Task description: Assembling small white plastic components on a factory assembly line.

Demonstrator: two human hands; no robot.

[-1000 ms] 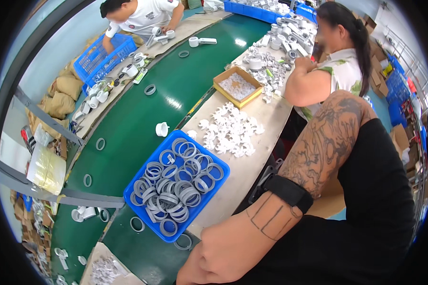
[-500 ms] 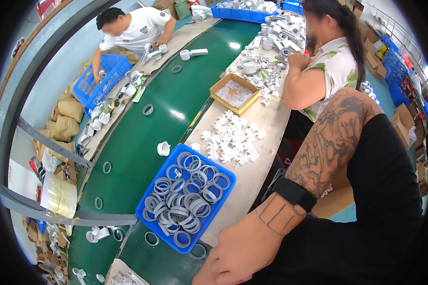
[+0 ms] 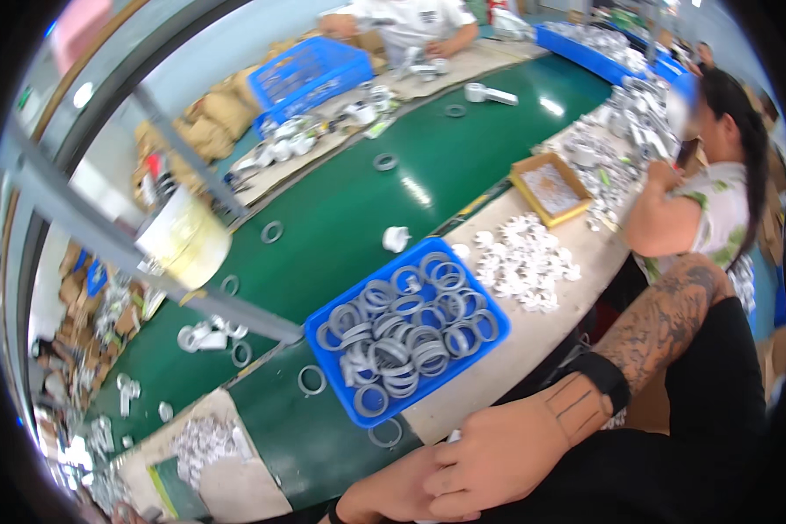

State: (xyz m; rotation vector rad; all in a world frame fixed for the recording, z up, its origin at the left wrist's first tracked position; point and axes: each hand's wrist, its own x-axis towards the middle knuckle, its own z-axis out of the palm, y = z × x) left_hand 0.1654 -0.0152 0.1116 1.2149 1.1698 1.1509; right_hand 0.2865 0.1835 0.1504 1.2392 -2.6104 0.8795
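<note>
My right hand (image 3: 502,458), below a dark wristband, is closed with its fingers curled over my left hand (image 3: 402,485). The left hand's fingers are hidden behind the right. A small white bit (image 3: 454,435) shows at the upper edge of the hands; what they hold, if anything, is hidden. Just beyond them stands a blue tray (image 3: 358,417), piled with grey rings (image 3: 384,354). One loose grey ring (image 3: 385,433) lies between the tray and my hands.
Right of the tray lies a heap of white plastic pieces (image 3: 528,262), with a yellow-edged box (image 3: 550,188) behind. A green belt (image 3: 332,227) carries scattered rings. A grey metal post (image 3: 244,316) crosses at left. A co-worker (image 3: 703,201) sits at right; another person (image 3: 410,26) works across.
The view has swung left, so the tray and belt appear farther right. More of my left hand and forearm shows under the right hand, which stays closed.
</note>
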